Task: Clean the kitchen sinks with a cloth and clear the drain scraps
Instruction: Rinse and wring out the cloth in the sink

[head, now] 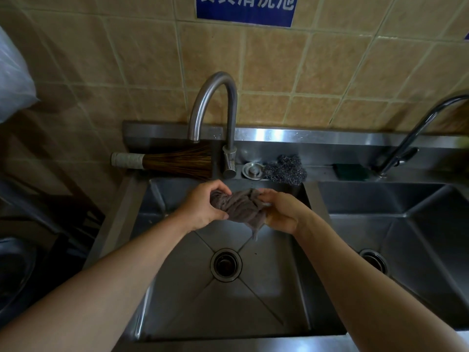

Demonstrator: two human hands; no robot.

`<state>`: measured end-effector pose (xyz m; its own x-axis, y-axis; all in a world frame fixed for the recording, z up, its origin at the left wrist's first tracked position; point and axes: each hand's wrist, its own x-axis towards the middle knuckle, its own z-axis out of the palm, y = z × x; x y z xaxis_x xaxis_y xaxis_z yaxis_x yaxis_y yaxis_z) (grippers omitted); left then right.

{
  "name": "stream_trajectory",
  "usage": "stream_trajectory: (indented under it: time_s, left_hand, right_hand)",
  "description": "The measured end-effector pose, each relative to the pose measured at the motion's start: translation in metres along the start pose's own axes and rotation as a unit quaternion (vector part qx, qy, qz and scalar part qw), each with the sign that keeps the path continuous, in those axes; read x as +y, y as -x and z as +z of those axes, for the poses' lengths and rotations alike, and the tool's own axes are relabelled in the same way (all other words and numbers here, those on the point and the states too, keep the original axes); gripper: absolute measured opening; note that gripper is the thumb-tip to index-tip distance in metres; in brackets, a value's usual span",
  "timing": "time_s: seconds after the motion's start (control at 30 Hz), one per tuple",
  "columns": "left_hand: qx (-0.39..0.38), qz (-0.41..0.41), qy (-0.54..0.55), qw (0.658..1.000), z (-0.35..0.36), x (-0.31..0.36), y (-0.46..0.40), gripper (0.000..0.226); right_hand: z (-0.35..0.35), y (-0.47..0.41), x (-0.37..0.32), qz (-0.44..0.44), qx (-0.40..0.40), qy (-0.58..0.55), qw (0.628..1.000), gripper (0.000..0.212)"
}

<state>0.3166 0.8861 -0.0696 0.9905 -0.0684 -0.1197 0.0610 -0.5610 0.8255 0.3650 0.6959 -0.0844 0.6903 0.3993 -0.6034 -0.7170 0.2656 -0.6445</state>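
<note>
Both hands hold one grey cloth point(241, 207) up in the air over the left sink point(177, 288). The left hand point(203, 207) has its fingers curled round one end of the cloth, and the right hand point(279, 212) has its fingers curled round the other end. The cloth is bunched and looks twisted between them, and a small tail of it hangs down toward the sink. The round drain point(225, 264) sits in the middle of the sink floor, below the hands, and it looks dark inside. A tall bent tap point(215, 97) stands at the back of the left sink, just behind the hands. A brown brush point(167, 162) with a white handle lies on the ledge behind the sink, to the left of the tap. A shiny round plug point(252, 170) lies on the same ledge just right of the tap, and a ball of steel wool point(285, 169) is touching it on its right side. A dark green sponge point(351, 171) lies farther right on the ledge. A second sink point(406, 224) sits to the right of the left sink, with its own drain point(373, 260) and its own tap point(418, 133). A blue sign point(245, 10) is on the tiled wall high above the left sink.
</note>
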Motion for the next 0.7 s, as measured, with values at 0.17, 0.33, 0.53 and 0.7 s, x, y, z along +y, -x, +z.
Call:
stream_trajectory:
  time_s: [0.17, 0.33, 0.53, 0.7]
  left_hand:
    - [0.000, -0.154, 0.187, 0.970, 0.002, -0.005, -0.003, 0.033]
    - [-0.054, -0.218, 0.299, 0.928, 0.000, -0.002, -0.005, 0.029]
    - [-0.046, -0.123, 0.226, 0.965, 0.002, -0.007, -0.007, 0.035]
    - [-0.049, -0.013, 0.050, 0.997, 0.005, -0.011, -0.011, 0.035]
  right_hand:
    - [-0.004, 0.024, -0.002, -0.082, -0.143, 0.152, 0.975, 0.072]
    - [-0.009, 0.016, 0.008, -0.202, 0.006, 0.336, 0.920, 0.028]
    - [-0.011, 0.004, 0.013, -0.154, 0.080, 0.345, 0.922, 0.010]
    - [-0.013, -0.010, 0.017, -0.094, 0.101, 0.268, 0.953, 0.013]
